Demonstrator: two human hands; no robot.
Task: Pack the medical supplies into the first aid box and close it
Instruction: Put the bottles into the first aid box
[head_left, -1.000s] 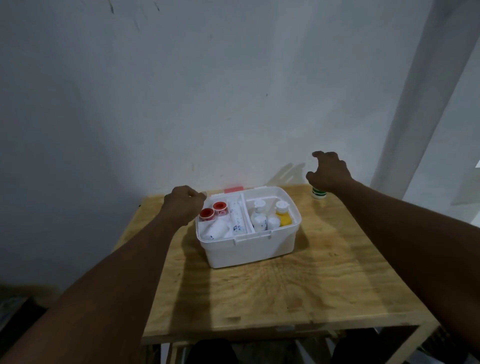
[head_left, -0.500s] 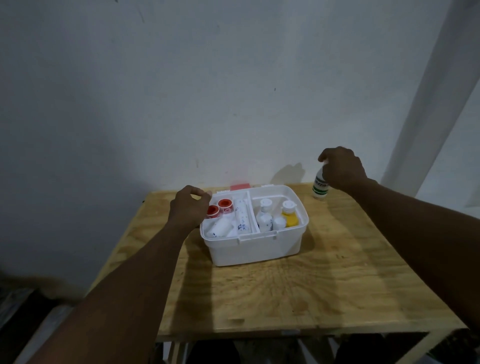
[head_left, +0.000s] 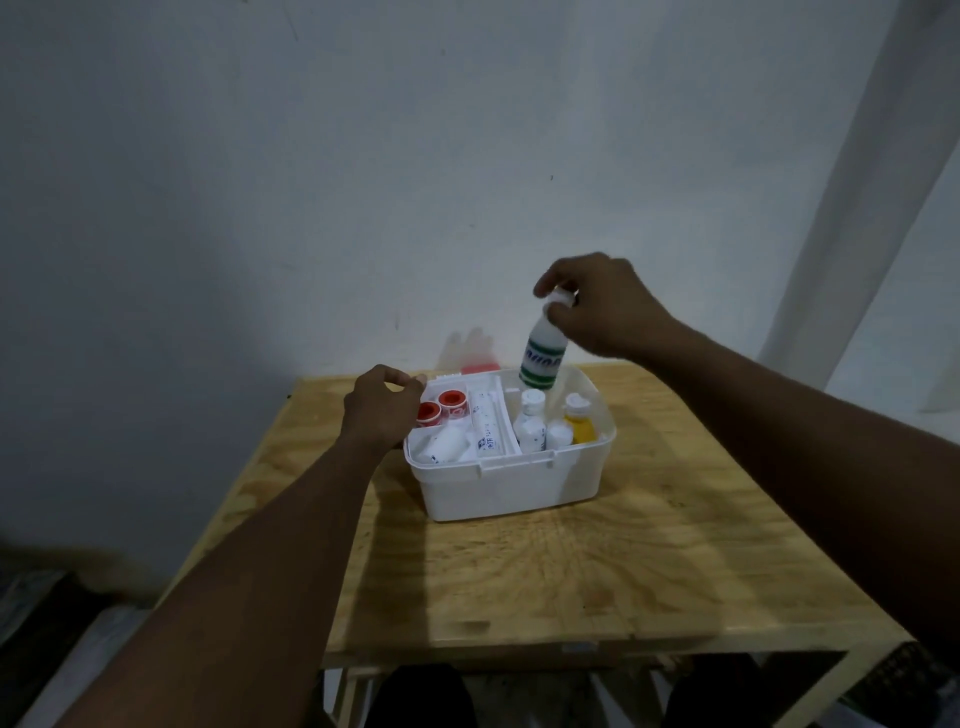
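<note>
First aid box (head_left: 511, 480), white and open-topped, sits on a plywood table (head_left: 649, 545) as a person brings one more supply to it. The right hand (head_left: 597, 306), which half a second earlier was closing on a green-banded white bottle (head_left: 543, 358) standing on the table out to the box's right, now holds that bottle by its cap between fingertips and thumb, lifted clear of the wood and hanging upright over the box's far right corner. The bottle's base is level with the rim, or just above it; whether it has entered the compartment cannot be told. Below that hand, the right compartment already holds small white bottles (head_left: 531, 431) and a yellow one (head_left: 579, 423). The left hand (head_left: 382, 410) is loosely curled against the box's left edge, as it was a moment ago, apparently steadying it; whether the fingers grip the rim is unclear. Just beside its knuckles lie two red-rimmed tape rolls (head_left: 441, 408) and white packets in the left compartment. Judging by the bare table, this looks like the last loose item, leaving only the lowering and the closing. A red-and-white piece (head_left: 480, 368) behind the box, beyond the left hand, may be the lid.
</note>
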